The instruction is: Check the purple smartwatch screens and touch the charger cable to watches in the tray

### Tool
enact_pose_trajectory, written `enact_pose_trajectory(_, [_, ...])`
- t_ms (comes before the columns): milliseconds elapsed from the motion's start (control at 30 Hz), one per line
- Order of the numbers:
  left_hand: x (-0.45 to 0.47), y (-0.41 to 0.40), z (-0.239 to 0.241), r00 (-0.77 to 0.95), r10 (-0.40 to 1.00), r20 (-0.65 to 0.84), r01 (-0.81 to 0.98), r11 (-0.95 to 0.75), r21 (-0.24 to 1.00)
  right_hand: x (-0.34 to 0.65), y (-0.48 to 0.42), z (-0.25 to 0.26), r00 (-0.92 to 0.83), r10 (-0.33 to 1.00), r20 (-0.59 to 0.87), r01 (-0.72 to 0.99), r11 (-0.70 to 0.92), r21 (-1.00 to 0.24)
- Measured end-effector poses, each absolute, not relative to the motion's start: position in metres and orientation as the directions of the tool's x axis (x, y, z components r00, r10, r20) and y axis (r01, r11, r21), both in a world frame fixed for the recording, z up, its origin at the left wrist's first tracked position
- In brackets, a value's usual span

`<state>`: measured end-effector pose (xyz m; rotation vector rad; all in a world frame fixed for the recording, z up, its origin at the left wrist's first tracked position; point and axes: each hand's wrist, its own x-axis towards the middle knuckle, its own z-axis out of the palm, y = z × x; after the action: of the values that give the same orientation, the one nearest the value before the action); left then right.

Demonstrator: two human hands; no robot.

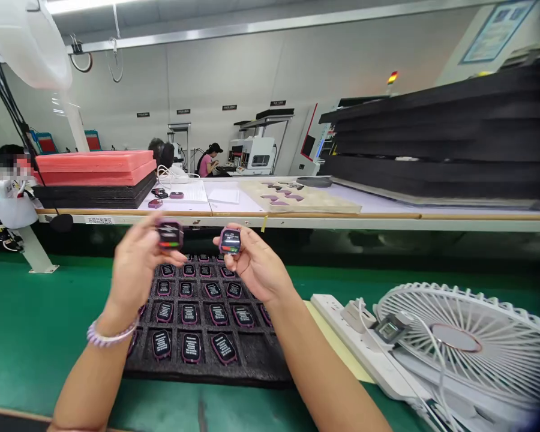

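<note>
My left hand [137,258] grips a smartwatch body [170,234] by its edge; it has a purple frame and a lit screen, slightly blurred. Opposite it, my right hand [261,264] pinches a second watch body [230,240] between thumb and fingers, its screen facing me. Both are held up above a black foam tray [207,373] on the green bench. In the tray's square pockets lie several more watch bodies [191,347], screens up with white text showing. One pocket [257,351] at the front right holds no watch. My forearms cover parts of the tray's sides.
A white fan [459,339] and a power strip [342,324] lie to the right. Above the bench runs a shelf [387,222] with red foam [94,167], a beige foam tray [306,204] and stacked black foam [445,138]. A person [209,161] sits far back.
</note>
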<state>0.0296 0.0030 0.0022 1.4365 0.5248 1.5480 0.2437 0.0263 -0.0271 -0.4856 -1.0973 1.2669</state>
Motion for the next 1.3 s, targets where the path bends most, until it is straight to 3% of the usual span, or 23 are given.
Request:
enact_pose_trajectory(100, [0.041, 0.020, -0.008, 0.230, 0.913, 0.336, -0.361, -0.241, 0.901, 0.241, 0.025, -0.029, -0.149, 0.928, 0.342, -0.501, 0.227, -0.835])
enact_pose_trajectory(167, [0.048, 0.028, -0.014, 0.299, 0.913, 0.278, -0.359, -0.162, 0.919, 0.239, 0.022, -0.029, -0.192, 0.928, 0.320, -0.503, 0.187, -0.844])
enact_pose_trajectory(567, [0.057, 0.029, -0.025, 0.264, 0.879, 0.398, -0.309, -0.313, 0.898, 0.235, 0.016, -0.029, -0.218, 0.915, 0.340, -0.452, 0.214, -0.866])
enact_pose_trajectory(1300, [0.057, 0.026, -0.024, 0.244, 0.886, 0.395, -0.225, -0.344, 0.911, 0.232, 0.017, -0.031, -0.163, 0.924, 0.345, -0.403, 0.256, -0.878])
